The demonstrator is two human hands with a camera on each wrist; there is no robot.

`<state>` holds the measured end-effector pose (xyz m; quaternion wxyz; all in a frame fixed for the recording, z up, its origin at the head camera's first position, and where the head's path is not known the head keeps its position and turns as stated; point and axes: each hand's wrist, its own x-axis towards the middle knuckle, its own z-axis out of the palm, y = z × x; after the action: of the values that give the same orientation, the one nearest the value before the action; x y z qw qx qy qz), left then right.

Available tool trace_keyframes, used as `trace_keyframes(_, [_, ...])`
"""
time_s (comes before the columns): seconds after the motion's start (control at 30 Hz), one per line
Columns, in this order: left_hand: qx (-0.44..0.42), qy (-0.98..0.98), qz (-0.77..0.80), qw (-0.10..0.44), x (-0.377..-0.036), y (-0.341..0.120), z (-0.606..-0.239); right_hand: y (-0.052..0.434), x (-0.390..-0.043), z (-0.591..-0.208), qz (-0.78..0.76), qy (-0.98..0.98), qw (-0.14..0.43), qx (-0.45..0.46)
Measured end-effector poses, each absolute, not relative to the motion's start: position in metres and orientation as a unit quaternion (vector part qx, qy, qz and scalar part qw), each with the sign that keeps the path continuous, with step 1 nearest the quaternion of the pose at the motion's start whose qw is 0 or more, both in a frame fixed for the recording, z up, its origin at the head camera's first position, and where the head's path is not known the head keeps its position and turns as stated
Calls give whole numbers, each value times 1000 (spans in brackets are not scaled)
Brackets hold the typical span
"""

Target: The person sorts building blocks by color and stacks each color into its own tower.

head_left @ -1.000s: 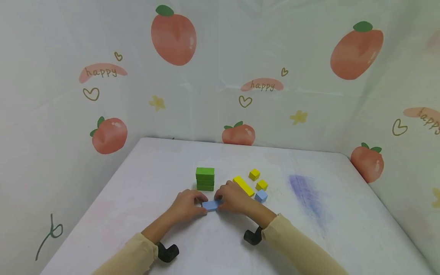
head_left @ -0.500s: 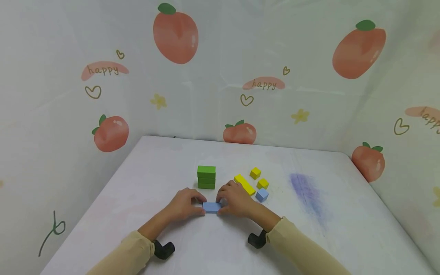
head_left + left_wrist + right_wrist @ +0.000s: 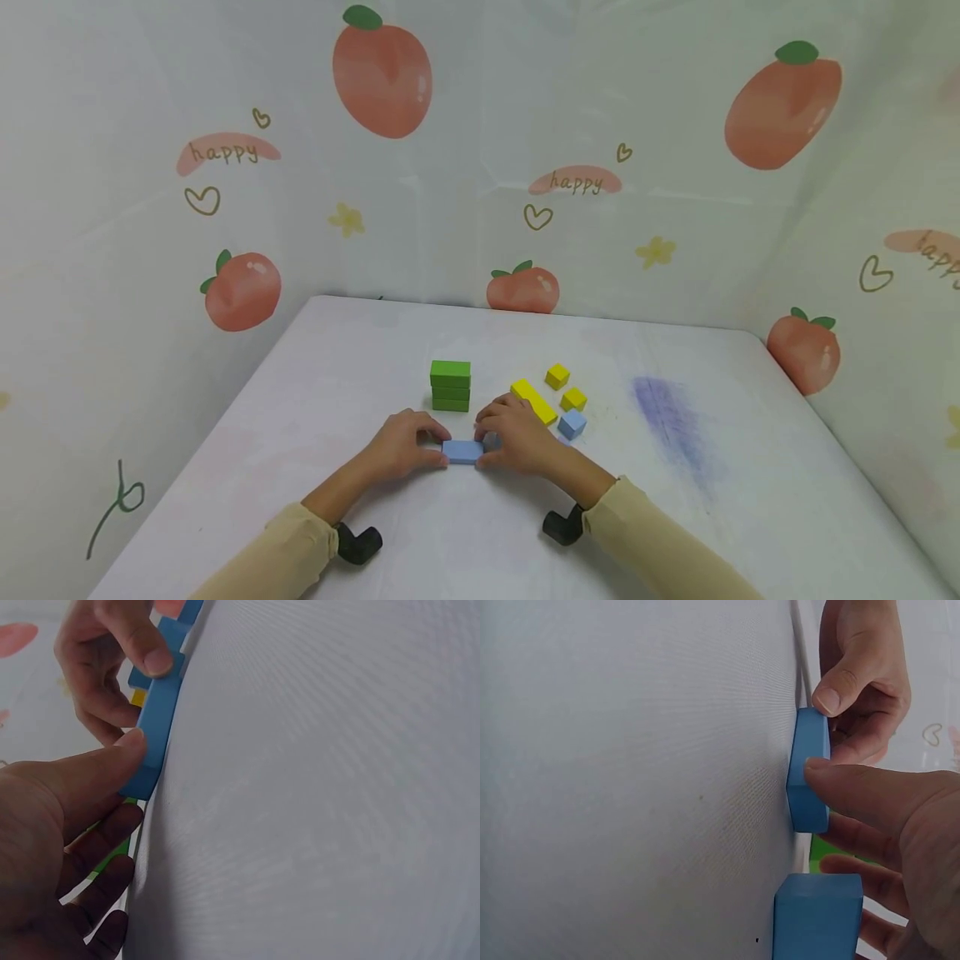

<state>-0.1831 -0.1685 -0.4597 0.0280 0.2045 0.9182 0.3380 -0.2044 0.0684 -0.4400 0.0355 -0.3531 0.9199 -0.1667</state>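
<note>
A flat blue block (image 3: 462,452) lies lengthwise on the table between the two hands. My left hand (image 3: 406,446) pinches its left end, thumb in front and fingers behind. At its right end, my right hand (image 3: 517,437) has its thumb on the front and curled fingers at the back. In the right wrist view, the right thumb presses on the blue block (image 3: 808,742), with the left thumb at its far end. Another blue block (image 3: 817,919) sits close to the right hand. The left wrist view shows both thumbs on the held blue block (image 3: 156,724).
Behind the hands stands a stack of green blocks (image 3: 450,387). A long yellow block (image 3: 533,402), two yellow cubes (image 3: 557,376) and a blue cube (image 3: 572,424) lie right of it. A purple smudge (image 3: 673,425) marks the white table (image 3: 360,350).
The blue block has gone from slightly slanted to straight across. Both hands stay at its ends, and the right hand has shifted a little to the right. The head view has moved slightly.
</note>
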Motion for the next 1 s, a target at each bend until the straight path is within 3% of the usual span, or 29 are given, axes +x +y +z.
trace_keyframes(0.43, [199,915,349,23,-181,-168,-460,85,-211,-429,-178,908,29,-377])
trace_keyframes(1.0, [197,917,345,30,-180,-169,-462,115,-215,-422,-197,912,88,-348])
